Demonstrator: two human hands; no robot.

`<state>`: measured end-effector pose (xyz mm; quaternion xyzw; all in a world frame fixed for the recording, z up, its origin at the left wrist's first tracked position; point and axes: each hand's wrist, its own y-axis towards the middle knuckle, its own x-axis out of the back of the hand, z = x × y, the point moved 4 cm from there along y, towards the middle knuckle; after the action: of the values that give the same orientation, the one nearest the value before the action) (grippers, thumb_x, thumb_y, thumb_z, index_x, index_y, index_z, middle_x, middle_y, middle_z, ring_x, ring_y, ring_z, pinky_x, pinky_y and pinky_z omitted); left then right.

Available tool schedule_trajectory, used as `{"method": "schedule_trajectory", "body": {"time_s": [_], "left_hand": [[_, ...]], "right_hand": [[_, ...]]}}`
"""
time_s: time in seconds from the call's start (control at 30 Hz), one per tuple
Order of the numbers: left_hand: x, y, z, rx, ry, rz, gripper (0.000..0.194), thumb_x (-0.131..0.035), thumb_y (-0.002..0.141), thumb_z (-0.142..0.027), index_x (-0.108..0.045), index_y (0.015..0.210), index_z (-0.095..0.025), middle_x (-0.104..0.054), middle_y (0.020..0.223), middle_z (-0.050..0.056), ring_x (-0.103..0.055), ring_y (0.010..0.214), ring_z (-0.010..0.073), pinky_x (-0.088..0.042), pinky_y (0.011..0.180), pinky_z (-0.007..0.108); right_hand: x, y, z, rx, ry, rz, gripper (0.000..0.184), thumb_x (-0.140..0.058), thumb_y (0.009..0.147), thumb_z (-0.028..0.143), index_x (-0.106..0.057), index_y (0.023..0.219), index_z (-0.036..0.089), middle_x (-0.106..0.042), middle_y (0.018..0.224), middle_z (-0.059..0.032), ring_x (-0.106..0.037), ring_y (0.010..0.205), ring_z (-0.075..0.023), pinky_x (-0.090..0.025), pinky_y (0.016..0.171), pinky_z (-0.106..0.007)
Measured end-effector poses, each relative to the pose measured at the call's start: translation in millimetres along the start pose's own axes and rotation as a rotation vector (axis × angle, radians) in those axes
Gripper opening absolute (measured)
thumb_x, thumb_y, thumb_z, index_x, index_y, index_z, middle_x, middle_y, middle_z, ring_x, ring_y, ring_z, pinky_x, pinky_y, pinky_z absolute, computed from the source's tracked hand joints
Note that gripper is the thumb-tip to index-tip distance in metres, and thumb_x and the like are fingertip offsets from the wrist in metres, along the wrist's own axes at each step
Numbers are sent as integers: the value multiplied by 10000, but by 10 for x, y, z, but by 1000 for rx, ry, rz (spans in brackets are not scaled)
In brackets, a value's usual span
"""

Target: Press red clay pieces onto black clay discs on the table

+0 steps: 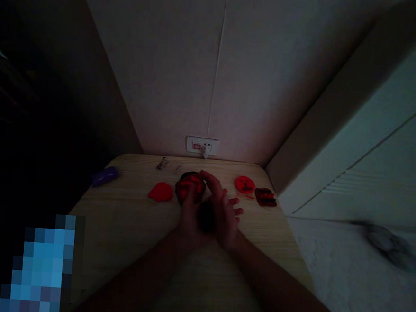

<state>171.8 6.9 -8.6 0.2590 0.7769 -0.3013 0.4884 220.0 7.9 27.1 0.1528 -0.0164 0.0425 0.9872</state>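
Observation:
Close together over the table, my left hand (188,221) and my right hand (227,219) hold a black lump (207,216) between their palms; it looks like modelling clay. The right fingers are stretched out, and some of the left fingers are hidden. Just behind my hands lies a round black-and-red clay piece (188,184), partly covered by them. To its left is a flat red clay lump (161,191). On the right are a red disc (245,184) with black marks and a dark squarish piece (266,197) with red and black strips.
The pale wooden table (144,251) stands against the wall. A purple packet (105,176) lies near its left edge. Small dark scraps (162,163) are at the back. A wall socket (202,145) with a plug is just above the table. The light is dim.

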Motion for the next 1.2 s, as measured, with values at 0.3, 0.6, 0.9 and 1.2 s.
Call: {"method": "schedule_trajectory", "body": {"time_s": [0.3,0.6,0.9,1.2], "left_hand": [[-4,-38,-28,-25,-121,-165,563,-498,869,-739,-670,935,-207,-730,902,115,-684,1140,340,-570,961,473],[19,-4,-63,-55,-129,-152,661,-423,873,-768,-701,925,-171,-743,927,156,-691,1134,348,-549,1008,497],[-50,20,-138,-103,-121,-159,643,-406,921,-689,-722,1022,-138,-753,1046,186,-685,1136,381,-515,1025,551],[56,64,-56,-194,-16,-52,591,-508,834,-765,-689,1039,-242,-716,1099,111,-639,1228,343,-507,1037,491]], "right_hand": [[266,-12,189,316,-491,-123,270,-532,971,377,-663,1126,199,-683,1153,-130,-628,1091,-278,-521,949,-458],[149,-60,165,319,-776,-75,266,-547,967,336,-609,743,207,-643,706,-58,-592,685,-202,-453,643,-334],[189,-26,50,155,-726,-63,297,-522,995,355,-613,757,202,-659,706,-43,-595,646,-186,-421,629,-318],[8,-92,182,275,-759,8,350,-436,1002,350,-602,1218,131,-669,1147,-170,-574,1068,-300,-455,947,-464]]}}
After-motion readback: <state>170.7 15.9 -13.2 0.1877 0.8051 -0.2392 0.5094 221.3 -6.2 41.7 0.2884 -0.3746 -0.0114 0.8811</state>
